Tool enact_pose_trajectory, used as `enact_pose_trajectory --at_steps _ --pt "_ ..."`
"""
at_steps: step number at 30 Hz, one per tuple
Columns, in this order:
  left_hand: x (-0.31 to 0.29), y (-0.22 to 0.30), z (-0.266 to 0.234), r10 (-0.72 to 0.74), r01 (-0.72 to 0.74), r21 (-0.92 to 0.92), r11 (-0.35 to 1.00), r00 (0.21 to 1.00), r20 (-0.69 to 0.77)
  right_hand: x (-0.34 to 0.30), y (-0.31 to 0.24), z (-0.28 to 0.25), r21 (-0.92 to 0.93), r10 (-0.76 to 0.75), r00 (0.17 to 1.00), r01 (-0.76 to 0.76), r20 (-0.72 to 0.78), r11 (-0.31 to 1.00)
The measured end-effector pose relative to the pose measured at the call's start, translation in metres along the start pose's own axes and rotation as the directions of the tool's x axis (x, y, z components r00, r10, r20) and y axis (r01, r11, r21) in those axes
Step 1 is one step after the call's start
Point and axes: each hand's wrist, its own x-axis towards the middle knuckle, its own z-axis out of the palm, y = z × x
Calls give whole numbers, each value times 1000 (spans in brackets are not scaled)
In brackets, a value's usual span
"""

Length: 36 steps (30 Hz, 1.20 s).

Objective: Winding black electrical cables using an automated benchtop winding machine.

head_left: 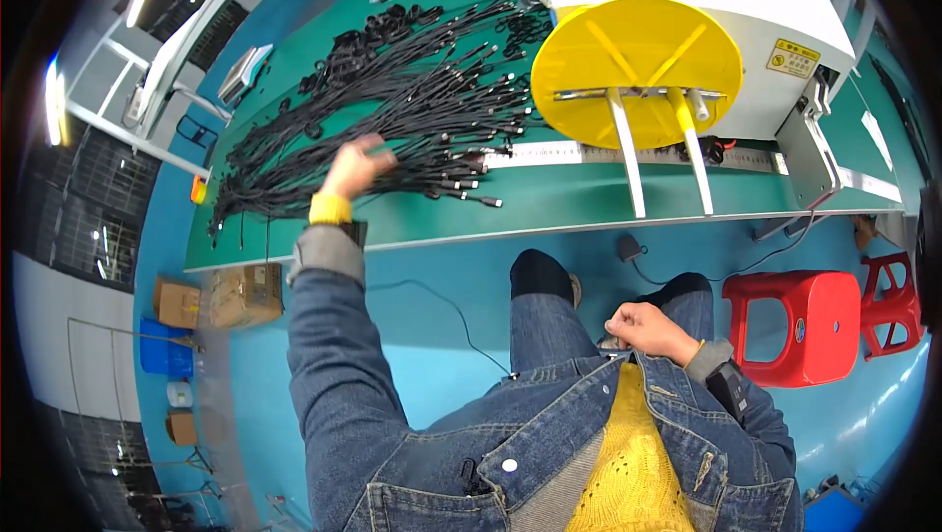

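Note:
Black cables (392, 105) with small plugs at their right ends lie in a long, loose pile on the green table. My left hand (358, 169) is over the near side of this pile, its slightly blurred fingers apart, and no cable shows in its grasp. Whether the fingertips touch the cables I cannot tell. Close to my lap, my right hand (653, 329) is closed with its fingers curled; a small greyish bit shows beneath them, too hidden to name.
A white machine (765, 12) with a screen and a round yellow disc (638, 51) on metal rods stands on the table's (412, 223) right half. A ruler strip (549, 154) runs beneath the disc. Red stools (800, 326) are at right; cardboard boxes (245, 294) at left.

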Motion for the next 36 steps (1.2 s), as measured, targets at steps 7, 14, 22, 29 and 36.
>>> enact_pose_trajectory --at_steps 7,14,22,29,36 --pt "-41 -20 51 293 -175 488 855 939 -177 0 1 -2 -35 -11 1000 12 16 999" --pt "-50 -20 43 446 -242 472 848 807 -387 -6 -4 -2 -50 -47 999 46 -9 998" --pt "-139 93 31 545 -423 354 834 730 -412 -9 -29 -12 39 -190 971 198 -148 979" --pt "-185 170 53 634 -574 280 769 738 -229 -49 -135 -15 -725 -958 169 628 -230 284" --pt "-178 257 79 755 -758 8 652 650 89 -80 -148 -33 -943 -1000 -23 333 20 -27"
